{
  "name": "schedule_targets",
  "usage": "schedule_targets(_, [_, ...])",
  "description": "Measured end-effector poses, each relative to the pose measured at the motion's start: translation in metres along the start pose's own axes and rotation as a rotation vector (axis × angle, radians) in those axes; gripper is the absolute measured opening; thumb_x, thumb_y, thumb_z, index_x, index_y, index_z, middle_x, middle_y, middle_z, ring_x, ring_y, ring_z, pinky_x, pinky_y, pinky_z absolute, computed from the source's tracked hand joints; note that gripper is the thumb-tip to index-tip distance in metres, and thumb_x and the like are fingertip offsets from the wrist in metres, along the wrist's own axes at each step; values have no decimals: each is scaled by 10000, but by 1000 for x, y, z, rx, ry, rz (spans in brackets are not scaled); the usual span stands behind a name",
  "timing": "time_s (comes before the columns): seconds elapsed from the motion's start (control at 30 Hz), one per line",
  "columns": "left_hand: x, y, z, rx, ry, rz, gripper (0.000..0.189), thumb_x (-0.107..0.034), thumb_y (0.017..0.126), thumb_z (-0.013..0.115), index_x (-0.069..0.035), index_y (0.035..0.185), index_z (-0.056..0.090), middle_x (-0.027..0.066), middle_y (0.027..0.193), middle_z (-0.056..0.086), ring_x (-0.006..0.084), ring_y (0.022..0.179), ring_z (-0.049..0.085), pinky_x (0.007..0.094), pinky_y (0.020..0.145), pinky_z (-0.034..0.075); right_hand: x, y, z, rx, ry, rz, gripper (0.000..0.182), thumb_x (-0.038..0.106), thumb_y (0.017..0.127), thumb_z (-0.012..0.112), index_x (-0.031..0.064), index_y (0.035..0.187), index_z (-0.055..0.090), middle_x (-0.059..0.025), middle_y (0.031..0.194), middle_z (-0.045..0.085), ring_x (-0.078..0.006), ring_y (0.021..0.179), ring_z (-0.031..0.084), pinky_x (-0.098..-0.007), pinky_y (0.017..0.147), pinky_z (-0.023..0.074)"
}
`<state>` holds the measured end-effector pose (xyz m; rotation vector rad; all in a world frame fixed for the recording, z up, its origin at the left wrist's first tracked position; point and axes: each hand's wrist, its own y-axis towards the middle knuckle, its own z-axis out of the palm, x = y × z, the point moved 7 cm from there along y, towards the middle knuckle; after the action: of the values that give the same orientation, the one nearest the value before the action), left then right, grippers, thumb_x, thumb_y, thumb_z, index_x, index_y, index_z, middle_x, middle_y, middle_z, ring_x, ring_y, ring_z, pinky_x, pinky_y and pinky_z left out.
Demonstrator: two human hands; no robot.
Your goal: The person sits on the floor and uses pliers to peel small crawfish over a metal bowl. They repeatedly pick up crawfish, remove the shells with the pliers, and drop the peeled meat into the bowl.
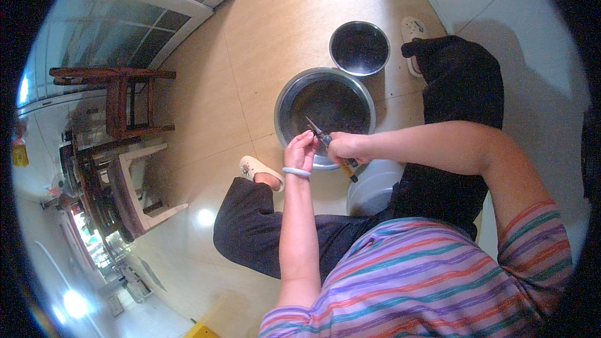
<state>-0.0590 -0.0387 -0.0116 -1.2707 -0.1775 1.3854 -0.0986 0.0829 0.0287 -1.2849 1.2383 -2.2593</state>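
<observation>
My right hand point(346, 146) is closed around the handles of a pair of pliers point(323, 136) with long pointed jaws and yellow-and-dark grips. Those jaws point up and left, over a wide metal basin point(372, 112) with dark contents I cannot make out. My left hand point(300, 146), with a pale bangle at the wrist, pinches a small dark item point(310, 126) right beside the jaws; what it is I cannot tell. A smaller round metal bowl point(387, 49), dark inside, stands just beyond the basin.
Near my lap is a translucent white tub point(373, 190). My feet in cream clogs point(256, 169) rest either side of the basin on the tiled floor. Wooden stools point(119, 103) and a pale-framed seat point(141, 188) stand at the left. A yellow object point(202, 331) shows at the bottom edge.
</observation>
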Motion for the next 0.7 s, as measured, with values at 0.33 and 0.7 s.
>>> schedule_targets(0.33, [13,17,-14,-73,-82,24,116,60,707,522,30,815,496,100,753,532,170,666,529,245,608,482,-4,-6,5,58,210,110,49,34,515,476,-12,528,471,-137,523,438,-231,439,430,-336,376,304])
schedule_targets(0.7, [-5,68,150,324,-236,-67,77,-35,790,454,23,833,480,120,795,499,191,704,507,270,661,475,-19,-8,-1,8,218,133,105,54,581,441,14,488,468,-107,504,430,-204,436,406,-322,368,286])
